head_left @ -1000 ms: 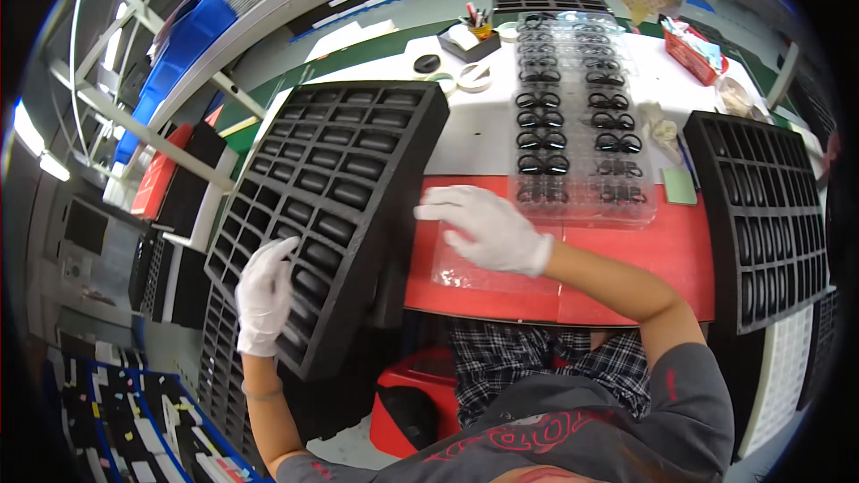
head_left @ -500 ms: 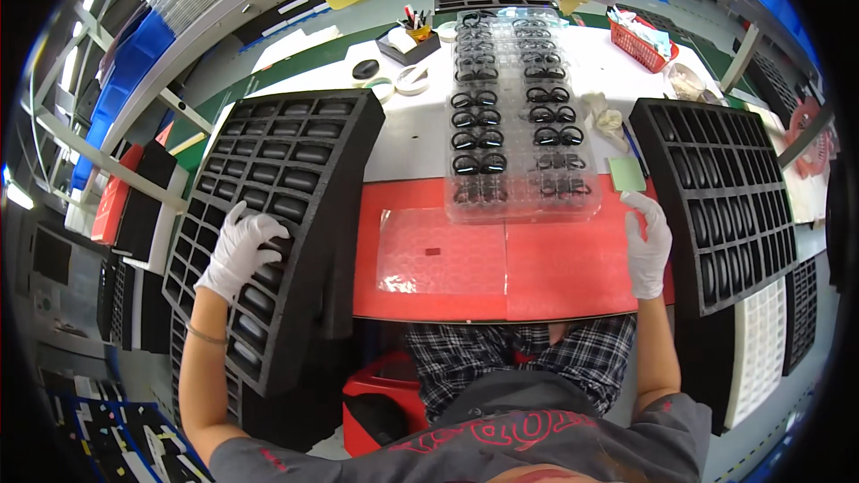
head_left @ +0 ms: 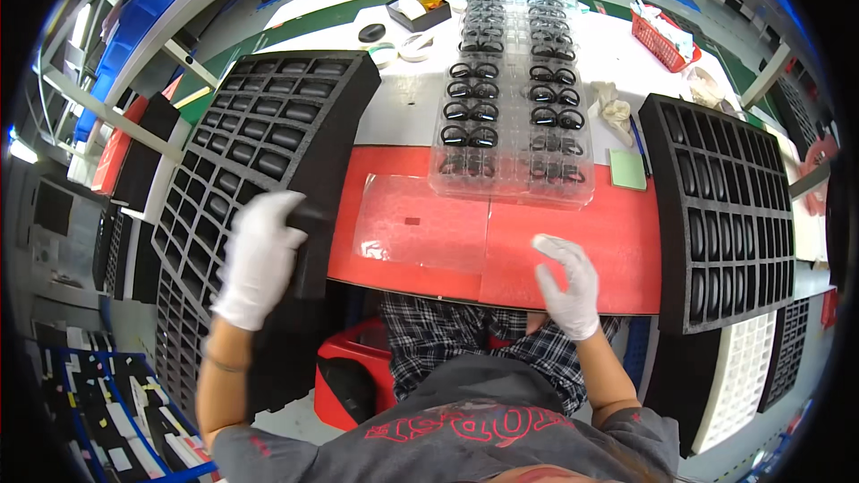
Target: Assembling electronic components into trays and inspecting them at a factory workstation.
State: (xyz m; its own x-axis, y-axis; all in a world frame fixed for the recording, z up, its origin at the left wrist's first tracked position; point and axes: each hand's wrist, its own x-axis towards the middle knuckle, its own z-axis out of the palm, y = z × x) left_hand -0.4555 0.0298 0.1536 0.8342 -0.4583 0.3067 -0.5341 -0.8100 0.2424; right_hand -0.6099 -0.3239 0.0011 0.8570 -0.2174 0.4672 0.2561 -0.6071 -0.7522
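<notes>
My left hand (head_left: 258, 259), white-gloved and smeared by motion, is at the right edge of the left black foam tray (head_left: 344, 116). A dark shape shows by its fingertips; I cannot tell whether it is held. Oval black cases (head_left: 273, 162) fill many of that tray's slots. Over the front of the red mat (head_left: 617, 250), my right hand (head_left: 569, 291), also gloved, is open with thumb and fingers apart and nothing between them. Beyond it, clear plastic trays (head_left: 512, 181) carry paired black ear-hook earphones (head_left: 470, 136) in two columns.
At the right leans another black foam tray (head_left: 696, 215) with upright black cases. A clear bubble-wrap sheet (head_left: 403, 246) lies on the mat. Green sticky notes (head_left: 628, 170), a pen (head_left: 641, 143), tape rolls (head_left: 416, 46) and a red basket (head_left: 664, 40) are on the table.
My left hand has moved from the cases in the left tray to its right edge. My right hand has come left from beside the right tray to over the mat. The view has shifted slightly.
</notes>
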